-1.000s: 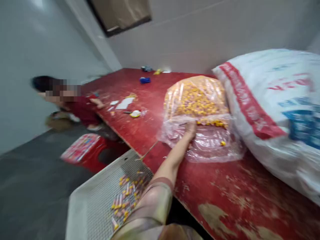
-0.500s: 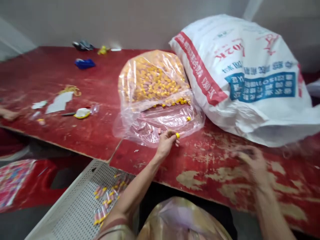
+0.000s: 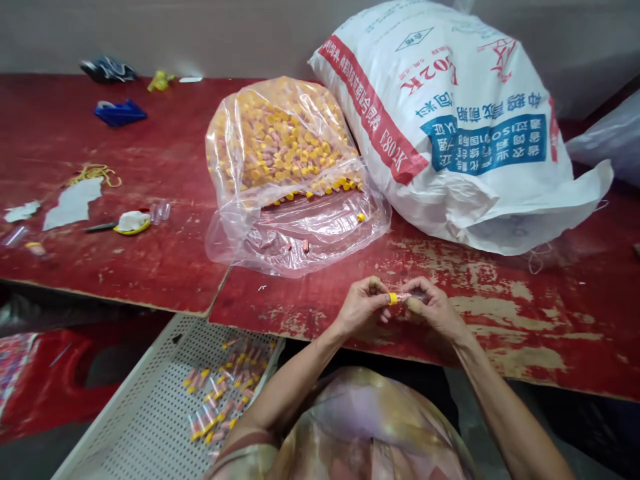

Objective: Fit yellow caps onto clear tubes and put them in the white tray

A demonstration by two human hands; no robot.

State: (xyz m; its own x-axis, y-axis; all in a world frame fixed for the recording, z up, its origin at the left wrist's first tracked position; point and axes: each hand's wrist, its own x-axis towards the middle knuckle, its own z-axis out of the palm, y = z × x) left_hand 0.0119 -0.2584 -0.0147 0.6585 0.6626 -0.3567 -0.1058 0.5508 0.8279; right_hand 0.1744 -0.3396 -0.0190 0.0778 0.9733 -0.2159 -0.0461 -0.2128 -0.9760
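Above the front of the red table both my hands meet. My left hand (image 3: 364, 305) is closed, pinching a small yellow cap (image 3: 393, 299) with a pink piece sticking out to the right. Over the other end my right hand (image 3: 434, 310) is closed, its fingers round what looks like a small clear tube, mostly hidden. Behind them lies a clear plastic bag (image 3: 300, 230) full of yellow-capped pink pieces, a few of them loose near its mouth. Below left, a white perforated basket (image 3: 150, 400) holds several capped clear tubes (image 3: 213, 417) with pink inside.
A large white woven sack (image 3: 480, 87) leans at the back right. Scissors (image 3: 123, 223), paper scraps (image 3: 75, 202), yellow string (image 3: 95, 175) and a blue object (image 3: 120, 112) lie on the left of the red table (image 3: 165, 267). A red stool (image 3: 75, 373) stands below left.
My right hand has come left from the table's right side to meet my left hand. My left hand has drawn away from the bag with the yellow-capped piece. The camera view has shifted.
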